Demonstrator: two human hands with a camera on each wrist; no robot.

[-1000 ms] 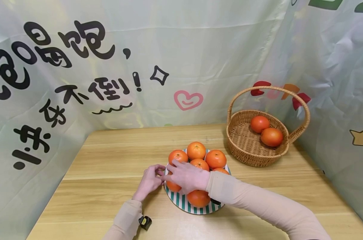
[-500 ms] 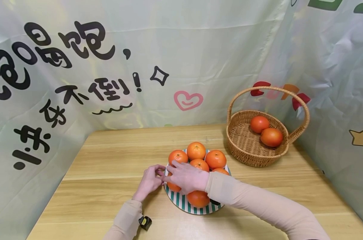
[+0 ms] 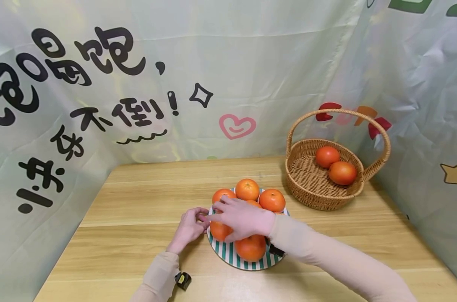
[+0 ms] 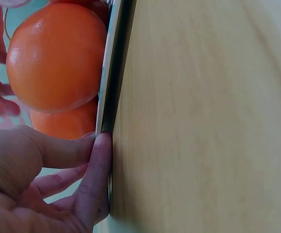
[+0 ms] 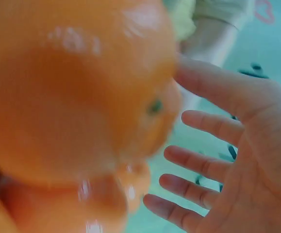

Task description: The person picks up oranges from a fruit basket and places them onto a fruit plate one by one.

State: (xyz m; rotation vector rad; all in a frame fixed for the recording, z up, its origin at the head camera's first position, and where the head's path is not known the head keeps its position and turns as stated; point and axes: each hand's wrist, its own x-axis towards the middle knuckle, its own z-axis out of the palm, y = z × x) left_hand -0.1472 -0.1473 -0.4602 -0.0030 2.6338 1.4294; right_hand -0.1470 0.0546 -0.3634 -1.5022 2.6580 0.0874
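A round plate (image 3: 228, 253) with green and white stripes holds several oranges (image 3: 247, 190) packed close together. At its left edge, my left hand (image 3: 189, 227) pinches the rim between thumb and finger. The left wrist view shows this grip on the plate rim (image 4: 110, 63), beside a large orange (image 4: 57, 56). Over the oranges, my right hand (image 3: 245, 219) hovers with its fingers spread, hiding part of the fruit. In the right wrist view the right hand (image 5: 247, 150) has straight fingers near the oranges (image 5: 72, 92); the thumb tip looks close to one, contact unclear.
A wicker basket (image 3: 319, 203) with a tall handle stands at the back right, holding an orange-red fruit (image 3: 343, 173) and a redder one (image 3: 327, 156). Printed cloth (image 3: 281, 75) walls the wooden table (image 3: 145, 197) at the back and sides.
My right hand has lifted slightly and shifted right from the left-hand oranges, its fingers spreading. The left hand stays at the plate rim.
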